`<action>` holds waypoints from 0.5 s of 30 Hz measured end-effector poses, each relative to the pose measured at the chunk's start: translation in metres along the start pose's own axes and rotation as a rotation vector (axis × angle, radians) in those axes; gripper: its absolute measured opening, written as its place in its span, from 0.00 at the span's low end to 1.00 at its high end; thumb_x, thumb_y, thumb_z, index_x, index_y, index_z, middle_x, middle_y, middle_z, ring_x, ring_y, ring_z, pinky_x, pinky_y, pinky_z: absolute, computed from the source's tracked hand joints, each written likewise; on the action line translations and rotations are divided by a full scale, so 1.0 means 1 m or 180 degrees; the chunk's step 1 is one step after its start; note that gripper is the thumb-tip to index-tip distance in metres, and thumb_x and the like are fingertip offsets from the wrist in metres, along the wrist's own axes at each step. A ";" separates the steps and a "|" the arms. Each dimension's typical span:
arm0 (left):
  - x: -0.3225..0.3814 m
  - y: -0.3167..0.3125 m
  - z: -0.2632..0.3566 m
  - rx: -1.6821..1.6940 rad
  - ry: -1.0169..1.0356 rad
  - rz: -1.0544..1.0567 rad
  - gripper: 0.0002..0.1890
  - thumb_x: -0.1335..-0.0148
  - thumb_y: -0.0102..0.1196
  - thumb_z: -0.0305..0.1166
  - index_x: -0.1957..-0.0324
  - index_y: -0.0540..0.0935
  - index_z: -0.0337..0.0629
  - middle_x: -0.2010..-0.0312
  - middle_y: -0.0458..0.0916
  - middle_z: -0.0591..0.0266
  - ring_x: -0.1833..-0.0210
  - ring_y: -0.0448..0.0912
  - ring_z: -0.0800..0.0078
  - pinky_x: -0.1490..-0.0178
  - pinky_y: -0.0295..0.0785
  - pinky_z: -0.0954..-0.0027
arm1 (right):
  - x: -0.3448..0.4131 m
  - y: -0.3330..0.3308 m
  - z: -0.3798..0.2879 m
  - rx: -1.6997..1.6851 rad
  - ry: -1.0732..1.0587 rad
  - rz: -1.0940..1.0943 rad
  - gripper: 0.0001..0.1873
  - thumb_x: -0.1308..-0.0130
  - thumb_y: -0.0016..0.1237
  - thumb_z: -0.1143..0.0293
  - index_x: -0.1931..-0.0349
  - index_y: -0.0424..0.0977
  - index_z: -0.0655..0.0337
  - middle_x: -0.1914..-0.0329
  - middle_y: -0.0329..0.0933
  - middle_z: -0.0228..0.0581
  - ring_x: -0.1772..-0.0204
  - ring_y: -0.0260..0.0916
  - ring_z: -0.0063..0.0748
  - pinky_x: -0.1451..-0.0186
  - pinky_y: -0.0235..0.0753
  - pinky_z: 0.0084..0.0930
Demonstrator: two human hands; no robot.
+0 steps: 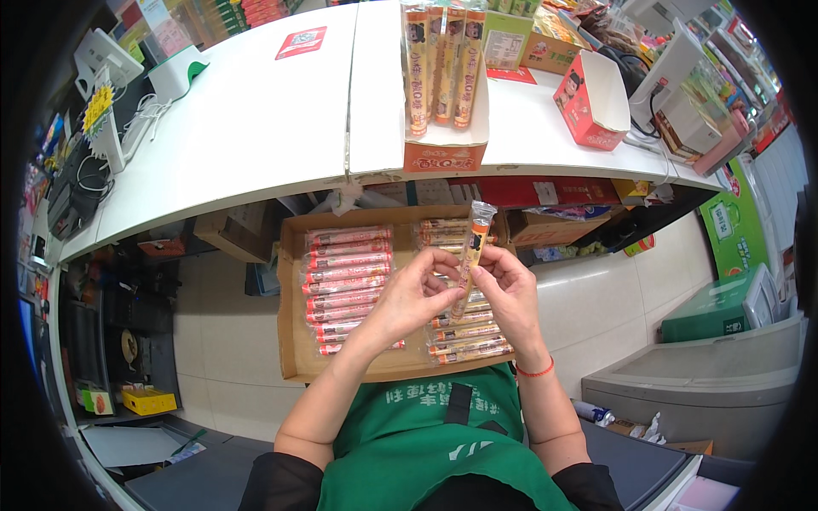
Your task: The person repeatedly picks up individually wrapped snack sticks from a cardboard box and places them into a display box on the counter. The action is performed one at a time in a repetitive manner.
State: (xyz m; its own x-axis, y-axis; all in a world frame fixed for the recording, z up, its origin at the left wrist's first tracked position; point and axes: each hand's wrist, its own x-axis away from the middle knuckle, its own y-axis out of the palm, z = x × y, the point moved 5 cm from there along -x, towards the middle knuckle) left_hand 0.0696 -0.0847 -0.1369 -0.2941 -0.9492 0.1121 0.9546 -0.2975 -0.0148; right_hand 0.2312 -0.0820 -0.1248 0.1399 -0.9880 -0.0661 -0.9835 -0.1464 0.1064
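Observation:
My left hand (418,294) and my right hand (508,290) pinch one yellow-and-orange wrapped candy tube (473,252) between them, its clear crimped end pointing up. Below them, a shallow cardboard tray (289,300) rests against the green apron (428,441). Pink candy tubes (348,265) lie stacked in its left part, and yellow candy tubes (470,332) lie in its right part, partly hidden by my hands. On the counter above stands an orange display box (441,156) with several yellow tubes (470,70) upright in it.
The white counter (255,115) runs across the top. On it are a red open carton (594,102), a red printed card (301,43) and cables (144,115). Boxes (236,230) fill the shelf beneath. A green bin (716,313) and a grey cabinet (690,377) stand at the right.

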 end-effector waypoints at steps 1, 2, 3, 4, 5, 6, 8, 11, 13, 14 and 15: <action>-0.001 0.000 -0.001 -0.0015 0.0050 -0.0029 0.20 0.37 0.67 0.25 0.46 0.75 0.35 0.56 0.81 0.64 0.60 0.80 0.83 0.58 0.77 0.77 | 0.000 0.000 -0.001 0.0000 -0.0016 0.0004 0.14 0.27 0.52 0.77 0.44 0.74 0.71 0.51 0.81 0.37 0.51 0.76 0.19 0.46 0.77 0.20; 0.000 0.000 0.000 -0.0058 0.0074 -0.0002 0.19 0.37 0.67 0.25 0.46 0.76 0.35 0.56 0.82 0.63 0.59 0.80 0.83 0.57 0.77 0.77 | 0.000 0.001 -0.003 -0.0001 -0.0033 0.0007 0.14 0.27 0.52 0.77 0.44 0.73 0.71 0.51 0.81 0.37 0.52 0.76 0.19 0.46 0.77 0.20; 0.000 0.000 0.003 -0.0103 0.0097 0.0026 0.19 0.37 0.67 0.25 0.47 0.76 0.34 0.56 0.82 0.63 0.59 0.80 0.82 0.57 0.77 0.77 | 0.000 0.002 -0.005 0.0001 -0.0048 0.0015 0.14 0.27 0.53 0.78 0.44 0.73 0.71 0.51 0.80 0.37 0.52 0.76 0.19 0.46 0.77 0.20; 0.000 0.000 0.006 -0.0147 0.0120 0.0055 0.19 0.37 0.67 0.24 0.47 0.76 0.34 0.56 0.82 0.63 0.59 0.80 0.82 0.56 0.77 0.77 | 0.000 0.003 -0.009 0.0003 -0.0064 0.0022 0.14 0.27 0.53 0.78 0.45 0.73 0.71 0.51 0.80 0.37 0.52 0.76 0.20 0.46 0.78 0.20; 0.001 -0.001 0.009 -0.0198 0.0127 0.0077 0.18 0.37 0.67 0.24 0.47 0.77 0.34 0.56 0.82 0.63 0.59 0.80 0.82 0.56 0.77 0.77 | -0.001 0.003 -0.011 0.0005 -0.0080 0.0029 0.13 0.28 0.53 0.78 0.45 0.73 0.71 0.51 0.80 0.37 0.52 0.76 0.20 0.46 0.78 0.20; 0.002 -0.001 0.012 -0.0250 0.0137 0.0096 0.17 0.37 0.67 0.24 0.48 0.77 0.34 0.56 0.83 0.63 0.59 0.80 0.82 0.56 0.77 0.76 | -0.001 0.003 -0.012 -0.0015 -0.0105 0.0033 0.13 0.28 0.54 0.77 0.45 0.74 0.71 0.52 0.80 0.37 0.52 0.77 0.21 0.47 0.79 0.21; 0.003 -0.001 0.017 -0.0317 0.0221 0.0149 0.16 0.37 0.67 0.24 0.49 0.78 0.34 0.57 0.83 0.63 0.59 0.79 0.82 0.55 0.77 0.76 | -0.001 0.003 -0.014 -0.0055 -0.0156 0.0039 0.14 0.29 0.56 0.77 0.46 0.75 0.70 0.52 0.81 0.38 0.53 0.79 0.23 0.48 0.80 0.22; 0.004 -0.001 0.025 -0.0387 0.0404 0.0252 0.15 0.38 0.67 0.24 0.51 0.79 0.34 0.58 0.83 0.64 0.59 0.80 0.81 0.54 0.77 0.76 | -0.002 0.003 -0.018 0.0178 -0.0252 0.0072 0.15 0.32 0.58 0.77 0.47 0.76 0.70 0.53 0.80 0.37 0.54 0.80 0.24 0.49 0.81 0.22; 0.006 -0.001 0.033 -0.0459 0.0469 0.0311 0.15 0.38 0.67 0.23 0.51 0.79 0.35 0.58 0.83 0.64 0.59 0.80 0.81 0.54 0.77 0.75 | -0.002 0.002 -0.021 0.0320 -0.0366 0.0093 0.15 0.34 0.60 0.78 0.48 0.76 0.70 0.54 0.79 0.37 0.54 0.80 0.24 0.51 0.81 0.22; 0.006 -0.001 0.034 -0.0504 0.0600 0.0350 0.15 0.38 0.67 0.25 0.51 0.79 0.35 0.58 0.84 0.62 0.60 0.81 0.78 0.55 0.78 0.73 | -0.003 0.002 -0.022 0.0391 -0.0422 0.0103 0.15 0.34 0.60 0.78 0.48 0.77 0.70 0.54 0.78 0.37 0.55 0.80 0.24 0.51 0.81 0.22; 0.006 -0.002 0.035 -0.0550 0.0731 0.0390 0.15 0.38 0.68 0.27 0.52 0.80 0.35 0.58 0.85 0.61 0.62 0.83 0.76 0.57 0.79 0.72 | -0.003 0.003 -0.024 0.0413 -0.0457 0.0113 0.15 0.35 0.61 0.78 0.49 0.77 0.70 0.54 0.78 0.37 0.55 0.80 0.24 0.51 0.81 0.21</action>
State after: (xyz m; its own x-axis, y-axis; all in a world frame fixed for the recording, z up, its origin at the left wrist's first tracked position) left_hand 0.0674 -0.0860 -0.1016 -0.1993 -0.9715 -0.1281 0.9672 -0.1740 -0.1852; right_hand 0.2308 -0.0806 -0.1005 0.0963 -0.9737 -0.2064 -0.9954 -0.0948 -0.0168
